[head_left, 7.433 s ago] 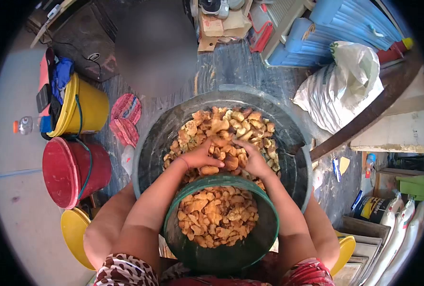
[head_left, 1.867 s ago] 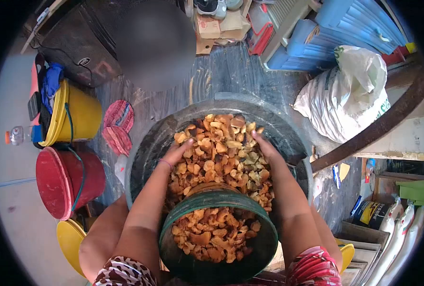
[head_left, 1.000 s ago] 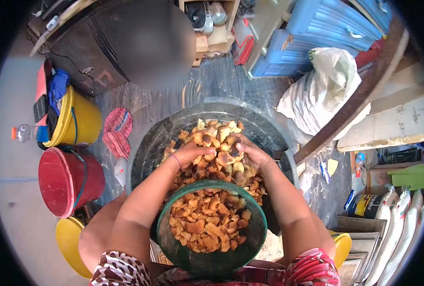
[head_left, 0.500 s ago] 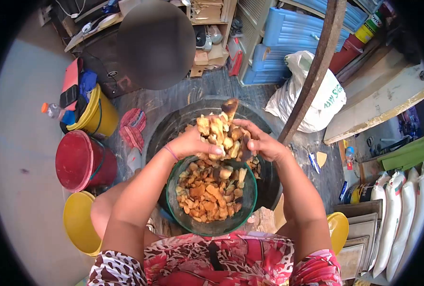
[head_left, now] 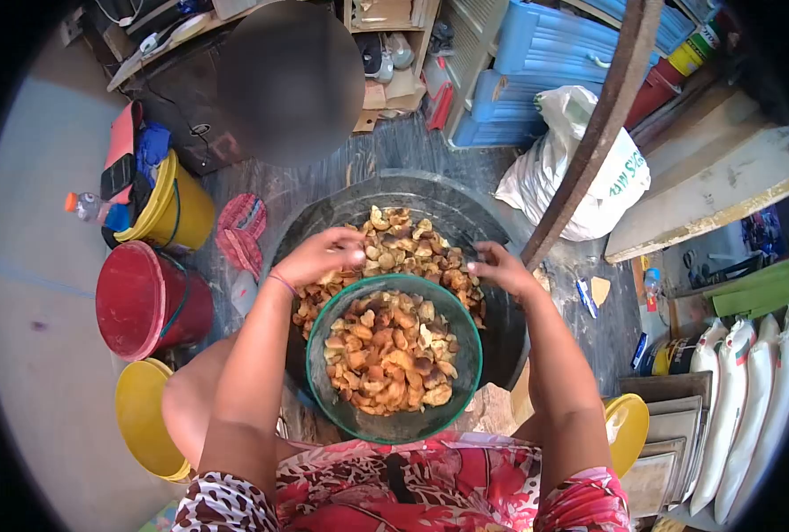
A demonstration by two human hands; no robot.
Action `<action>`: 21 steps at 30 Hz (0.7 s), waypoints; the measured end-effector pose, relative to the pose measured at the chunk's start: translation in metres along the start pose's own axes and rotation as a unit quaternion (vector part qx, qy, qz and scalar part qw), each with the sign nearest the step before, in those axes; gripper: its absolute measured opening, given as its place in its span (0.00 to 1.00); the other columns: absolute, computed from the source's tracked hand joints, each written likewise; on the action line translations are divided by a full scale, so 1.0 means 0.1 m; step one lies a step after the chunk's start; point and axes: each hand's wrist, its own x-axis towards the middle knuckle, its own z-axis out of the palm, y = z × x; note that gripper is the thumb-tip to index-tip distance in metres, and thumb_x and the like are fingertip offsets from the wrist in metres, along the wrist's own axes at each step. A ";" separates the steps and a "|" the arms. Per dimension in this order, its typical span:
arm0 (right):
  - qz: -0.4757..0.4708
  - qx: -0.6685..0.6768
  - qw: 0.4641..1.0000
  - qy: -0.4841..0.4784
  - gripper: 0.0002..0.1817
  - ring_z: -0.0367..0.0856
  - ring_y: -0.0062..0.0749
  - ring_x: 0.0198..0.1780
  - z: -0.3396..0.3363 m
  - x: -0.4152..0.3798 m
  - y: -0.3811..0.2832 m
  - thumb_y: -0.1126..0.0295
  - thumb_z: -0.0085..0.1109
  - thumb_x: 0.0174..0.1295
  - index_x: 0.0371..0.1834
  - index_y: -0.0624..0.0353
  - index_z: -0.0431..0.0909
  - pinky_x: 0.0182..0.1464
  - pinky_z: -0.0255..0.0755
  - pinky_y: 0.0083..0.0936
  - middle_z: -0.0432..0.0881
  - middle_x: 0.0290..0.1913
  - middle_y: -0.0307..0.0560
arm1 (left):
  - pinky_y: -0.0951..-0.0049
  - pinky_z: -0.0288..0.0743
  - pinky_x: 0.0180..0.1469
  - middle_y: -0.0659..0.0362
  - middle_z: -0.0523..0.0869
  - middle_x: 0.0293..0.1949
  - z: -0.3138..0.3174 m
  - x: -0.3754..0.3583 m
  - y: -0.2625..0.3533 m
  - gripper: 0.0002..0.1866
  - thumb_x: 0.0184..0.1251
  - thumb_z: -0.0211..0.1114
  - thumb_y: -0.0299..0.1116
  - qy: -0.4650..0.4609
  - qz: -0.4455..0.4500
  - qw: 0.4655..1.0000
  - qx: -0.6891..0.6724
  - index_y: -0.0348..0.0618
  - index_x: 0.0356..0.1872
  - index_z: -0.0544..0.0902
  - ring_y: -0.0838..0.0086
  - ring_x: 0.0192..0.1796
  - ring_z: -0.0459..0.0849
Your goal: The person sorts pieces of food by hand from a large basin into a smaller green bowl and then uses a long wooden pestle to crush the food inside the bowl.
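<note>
A green-rimmed round bowl [head_left: 321, 395] rests at the near side of a large black basin [head_left: 492, 208], close to my lap. Browned orange and yellow chunks, like torn toasted bread, fill its middle [head_left: 393, 355]. More of the same chunks [head_left: 403, 241] are heaped in the basin beyond the rim. My left hand [head_left: 322, 259] hovers over the left side of that heap, fingers curved and apart, holding nothing. Over the right side of the heap, my right hand [head_left: 501, 269] is likewise empty with its fingers spread.
A red bucket [head_left: 137, 301] and yellow buckets [head_left: 182, 204] stand on the left. A slanting wooden post [head_left: 594, 146] rises at the right, before a white sack [head_left: 572, 177]. Blue drawers [head_left: 536, 44] stand behind; white packs [head_left: 731, 399] are at the lower right.
Both hands have let go of the chunks they held together and moved apart. Those chunks are out of the hands, and more now show in the bowl and basin.
</note>
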 end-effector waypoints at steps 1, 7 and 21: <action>0.047 -0.070 0.996 0.018 0.42 0.69 0.37 0.56 -0.08 0.14 0.31 0.53 0.68 0.47 0.62 0.64 0.59 0.56 0.64 0.32 0.69 0.55 0.54 | 0.78 0.72 0.40 0.58 0.77 0.41 -0.09 0.09 -0.26 0.25 0.54 0.67 0.44 0.047 -0.049 0.997 -0.042 0.43 0.52 0.74 0.78 0.41 0.75; 0.196 -0.107 0.974 0.030 0.61 0.56 0.49 0.67 0.02 0.54 1.45 0.42 0.70 0.37 0.68 0.65 0.46 0.65 0.53 0.38 0.57 0.65 0.63 | 0.77 0.68 0.31 0.63 0.76 0.24 -0.23 0.36 -1.91 0.27 0.54 0.63 0.56 0.190 -0.191 0.963 0.010 0.39 0.39 0.78 0.78 0.30 0.75; 0.321 0.094 0.941 -0.041 0.58 0.39 0.53 0.71 0.33 1.38 1.37 0.28 0.56 0.39 0.68 0.57 0.51 0.65 0.46 0.58 0.45 0.70 0.61 | 0.64 0.54 0.65 0.43 0.64 0.61 -0.04 0.85 -2.22 0.57 0.44 0.60 0.69 0.166 -0.337 0.924 -0.073 0.33 0.65 0.51 0.56 0.65 0.62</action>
